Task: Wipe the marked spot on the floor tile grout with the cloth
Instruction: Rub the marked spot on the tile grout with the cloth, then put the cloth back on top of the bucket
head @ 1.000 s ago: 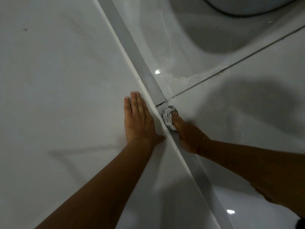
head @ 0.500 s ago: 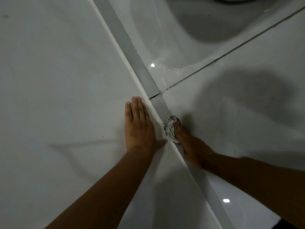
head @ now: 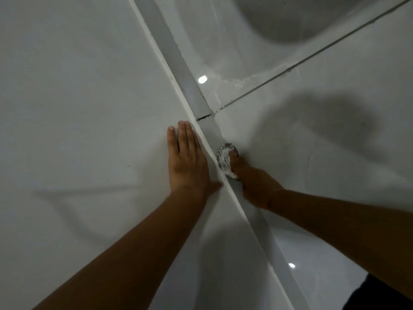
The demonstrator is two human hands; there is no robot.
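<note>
My right hand presses a small crumpled white-and-grey cloth down where the glossy floor tile meets the grey skirting strip. A dark mark sits a short way beyond the cloth, at the joint where a dark grout line meets the strip. My left hand lies flat, fingers together, on the white wall surface just left of the strip, level with the cloth. My right fingers hide part of the cloth.
Glossy white marbled floor tiles spread to the right, with light reflections and dark shadows. A pale curved shape is reflected at the top. Dark clothing shows at the bottom right corner.
My right hand slid the cloth back along the strip, away from the dark joint, then edged slightly toward it again. My left hand stayed flat on the wall.
</note>
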